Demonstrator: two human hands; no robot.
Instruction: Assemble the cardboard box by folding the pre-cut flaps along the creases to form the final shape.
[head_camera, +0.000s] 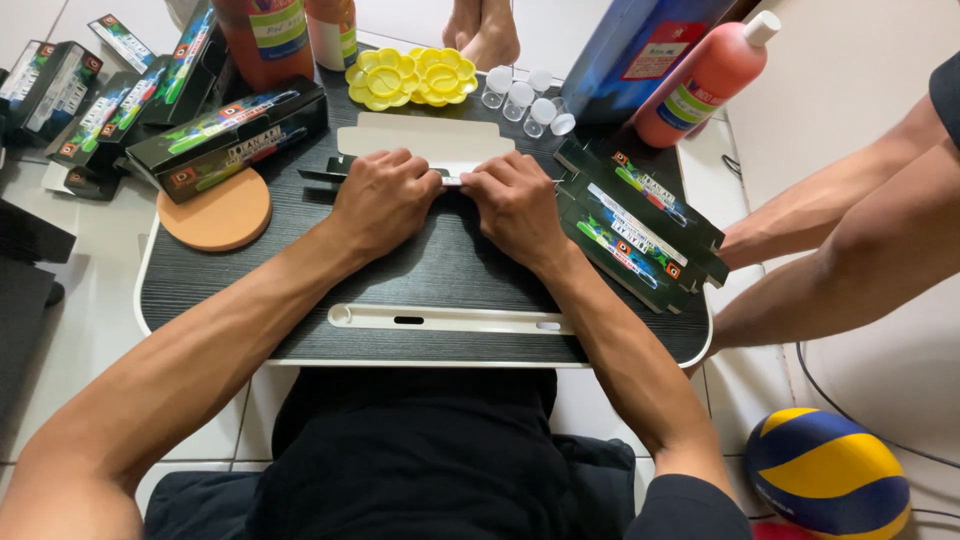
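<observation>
- A flat, unfolded carton (425, 142) of thin white card lies at the middle of the surface (440, 270), its near edge under both hands.
- The left hand (385, 198) is clenched, knuckles up, pressing down on the carton's near left edge.
- The right hand (515, 203) is clenched too, just beside the left, pinning the near right edge.
- The surface is a small lap table, black with a wood-grain texture, a white rim and a long white slot (450, 319) near the front.
- Right of the hands lie flat printed cartons (635, 225), glossy black and green.
- Left of them stands a made-up box (232, 135) of the same print, beside a round orange disc (215, 210) with a matte face.
- Behind the carton sit two yellow flower-shaped palettes (412, 77) and small clear plastic cups (525, 98).
- A pink bottle (705, 80) with a white cap leans at the far right.
- Another person's bare arms (850, 240) reach in from the right.
- A blue and yellow ball (828, 472) rests on the floor.
</observation>
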